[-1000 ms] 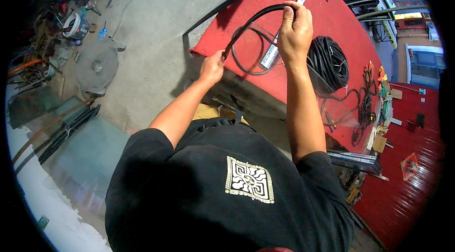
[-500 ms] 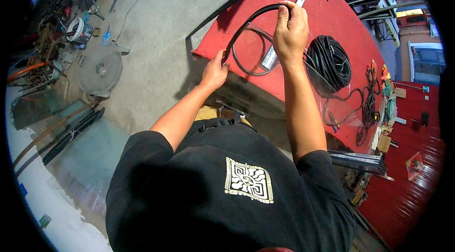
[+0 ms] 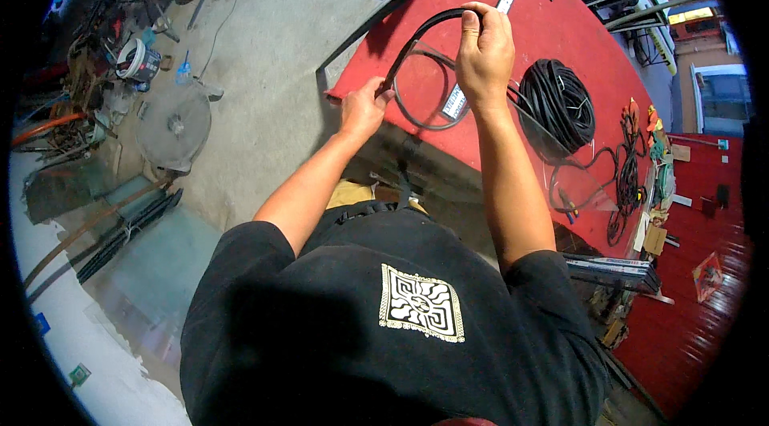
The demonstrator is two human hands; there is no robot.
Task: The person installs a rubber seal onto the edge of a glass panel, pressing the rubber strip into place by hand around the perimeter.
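Note:
Between my two hands a black rubber strip (image 3: 422, 31) bends in an arch over the near left corner of the red table. My left hand (image 3: 365, 110) is closed around its lower part, just off the table's edge. Higher up, my right hand (image 3: 486, 53) grips the other end of the arch, thumb on top. Under the arch, a thinner dark loop (image 3: 398, 109) lies on the table by a white label (image 3: 454, 104) with dark print. To the right of my right wrist rests a large coil of black strip (image 3: 558, 105).
The red table (image 3: 553, 33) carries a silver bar (image 3: 505, 0), a clear sheet (image 3: 578, 185) and tangled dark cords (image 3: 629, 173). A dark metal frame (image 3: 372, 24) leans at its left edge. Glass panes (image 3: 160, 246) and a white bucket (image 3: 138, 61) stand left.
My left hand has risen slightly and turned, its fingers still on the strip. My right hand has shifted a little left. The view has moved slightly.

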